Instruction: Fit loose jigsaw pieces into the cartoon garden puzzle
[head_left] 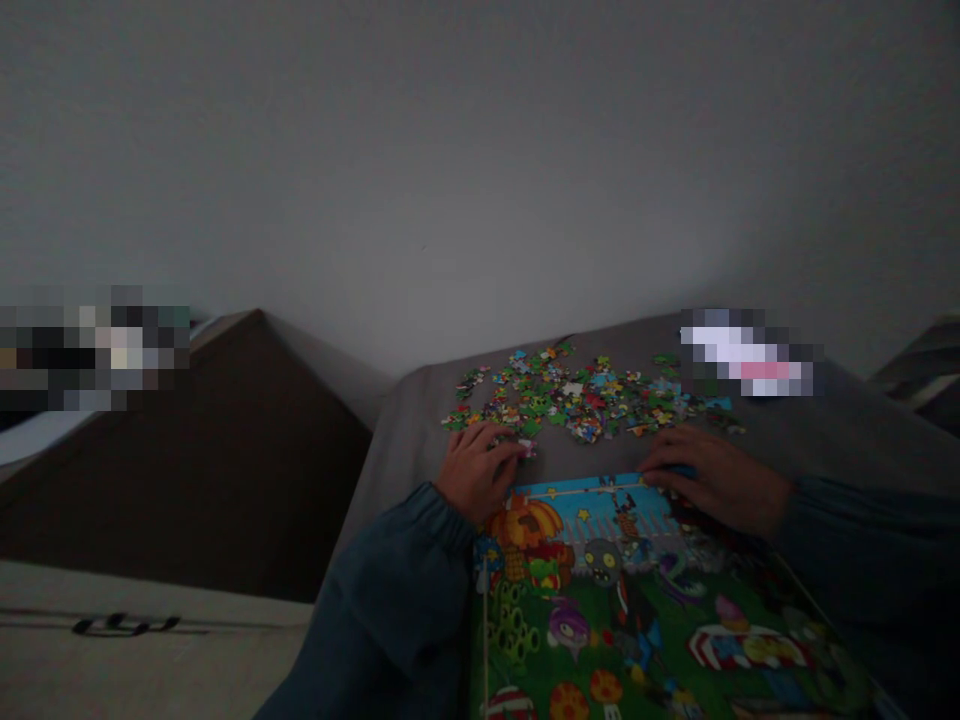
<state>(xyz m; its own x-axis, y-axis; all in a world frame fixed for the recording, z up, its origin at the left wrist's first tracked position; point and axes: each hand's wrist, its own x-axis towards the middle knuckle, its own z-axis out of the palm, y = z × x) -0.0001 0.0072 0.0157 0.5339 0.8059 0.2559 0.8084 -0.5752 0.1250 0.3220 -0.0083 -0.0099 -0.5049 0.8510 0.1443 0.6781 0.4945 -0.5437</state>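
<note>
A loose heap of small multicoloured jigsaw pieces [577,397] spreads across a grey cloth surface [409,430]. My left hand [474,472] lies at the heap's near edge, with its fingertips on a pale jigsaw piece [527,449]. Nearer me lies a bright cartoon puzzle picture [600,590] with a pumpkin, a zombie head and mushrooms. My right hand [712,480] rests on that picture's top edge, its fingers curled over something blue that they mostly hide. Dark teal sleeves cover both forearms.
The grey cloth surface ends in sloping edges at the left and back. A dark brown panel [225,470] and a beige cushion [112,640] lie to the left. A pale wall [450,150] rises behind. Pixelated patches [750,352] hide parts of the view.
</note>
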